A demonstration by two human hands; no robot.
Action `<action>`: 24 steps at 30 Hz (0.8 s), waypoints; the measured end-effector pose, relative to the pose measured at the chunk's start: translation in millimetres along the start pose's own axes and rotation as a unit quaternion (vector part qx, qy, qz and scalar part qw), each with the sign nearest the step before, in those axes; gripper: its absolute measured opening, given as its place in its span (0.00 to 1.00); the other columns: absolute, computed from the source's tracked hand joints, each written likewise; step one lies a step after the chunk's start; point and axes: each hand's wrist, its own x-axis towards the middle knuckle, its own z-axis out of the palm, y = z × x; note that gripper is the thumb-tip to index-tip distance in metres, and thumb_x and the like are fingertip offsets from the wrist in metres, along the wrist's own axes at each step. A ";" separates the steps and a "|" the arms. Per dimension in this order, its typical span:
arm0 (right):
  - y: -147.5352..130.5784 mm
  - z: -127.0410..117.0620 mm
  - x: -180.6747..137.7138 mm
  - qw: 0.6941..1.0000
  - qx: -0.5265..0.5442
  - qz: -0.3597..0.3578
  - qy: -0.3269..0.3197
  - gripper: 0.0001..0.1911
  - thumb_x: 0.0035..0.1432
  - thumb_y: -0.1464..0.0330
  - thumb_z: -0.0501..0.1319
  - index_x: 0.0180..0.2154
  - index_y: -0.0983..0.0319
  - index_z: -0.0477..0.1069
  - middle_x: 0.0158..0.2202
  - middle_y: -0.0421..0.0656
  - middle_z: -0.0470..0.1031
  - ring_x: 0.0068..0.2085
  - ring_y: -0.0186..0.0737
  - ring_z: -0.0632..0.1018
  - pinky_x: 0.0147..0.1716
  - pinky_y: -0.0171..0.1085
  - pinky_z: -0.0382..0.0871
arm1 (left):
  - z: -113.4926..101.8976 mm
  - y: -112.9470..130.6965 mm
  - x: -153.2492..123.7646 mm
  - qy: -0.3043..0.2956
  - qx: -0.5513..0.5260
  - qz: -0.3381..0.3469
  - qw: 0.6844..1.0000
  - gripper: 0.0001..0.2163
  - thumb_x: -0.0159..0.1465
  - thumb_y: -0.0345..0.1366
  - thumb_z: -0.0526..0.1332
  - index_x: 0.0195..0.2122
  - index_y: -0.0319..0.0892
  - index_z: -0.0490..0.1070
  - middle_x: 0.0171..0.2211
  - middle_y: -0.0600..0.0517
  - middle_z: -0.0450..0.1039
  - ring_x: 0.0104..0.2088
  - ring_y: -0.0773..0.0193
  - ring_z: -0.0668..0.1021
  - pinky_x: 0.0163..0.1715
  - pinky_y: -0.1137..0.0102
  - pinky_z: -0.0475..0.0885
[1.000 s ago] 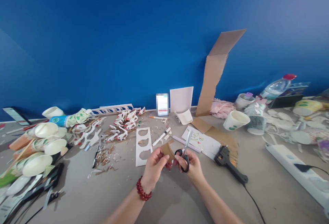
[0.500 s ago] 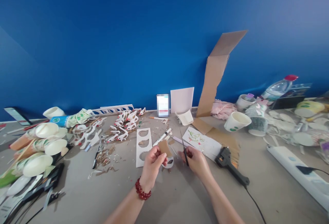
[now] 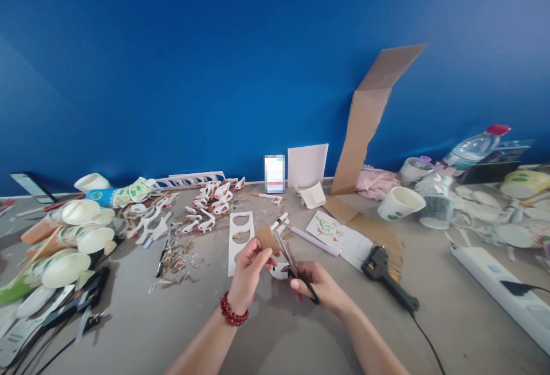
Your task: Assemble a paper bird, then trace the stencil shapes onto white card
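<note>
Left hand (image 3: 246, 272): fingers pinched around a small brown cardboard piece (image 3: 267, 238), held above the table's centre.
Right hand (image 3: 323, 287): curled through the handles of the scissors (image 3: 289, 257), blades pointing to 11 o'clock, just beside the piece.
Glue gun (image 3: 378, 266): at 3 o'clock.

small brown cardboard piece (image 3: 267, 238), roughly square, raised off the table and tilted, lower corner pinched in the left hand (image 3: 247, 272), black-handled scissors (image 3: 287, 255) gripped in the right hand (image 3: 320, 286), slim blades slanting up-left, tips meeting the cardboard's right edge
</note>
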 end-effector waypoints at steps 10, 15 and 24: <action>5.9 -0.3 -1.6 1.000 -0.005 0.010 -0.005 0.27 0.53 0.45 0.63 0.24 0.63 0.66 0.18 0.36 0.66 0.21 0.31 0.64 0.21 0.30 0.51 | -1.6 2.2 1.0 -0.042 0.023 0.000 0.999 0.09 0.62 0.41 0.62 0.32 0.41 0.71 0.29 0.52 0.76 0.30 0.64 0.78 0.33 0.72 0.69; 16.0 -3.6 -0.8 1.000 0.003 0.025 -0.003 0.26 0.50 0.47 0.66 0.26 0.63 0.65 0.21 0.36 0.64 0.23 0.31 0.66 0.21 0.30 0.53 | -4.2 0.9 1.8 -0.051 0.033 0.000 0.998 0.08 0.63 0.40 0.61 0.31 0.41 0.70 0.27 0.54 0.75 0.29 0.65 0.77 0.32 0.73 0.68; 14.5 -2.8 0.4 1.000 -0.017 0.019 0.002 0.29 0.50 0.44 0.64 0.24 0.62 0.62 0.18 0.35 0.62 0.21 0.30 0.63 0.20 0.30 0.51 | -3.6 3.7 4.0 -0.052 0.043 -0.005 0.998 0.09 0.62 0.40 0.61 0.29 0.42 0.68 0.26 0.55 0.74 0.29 0.66 0.77 0.31 0.74 0.67</action>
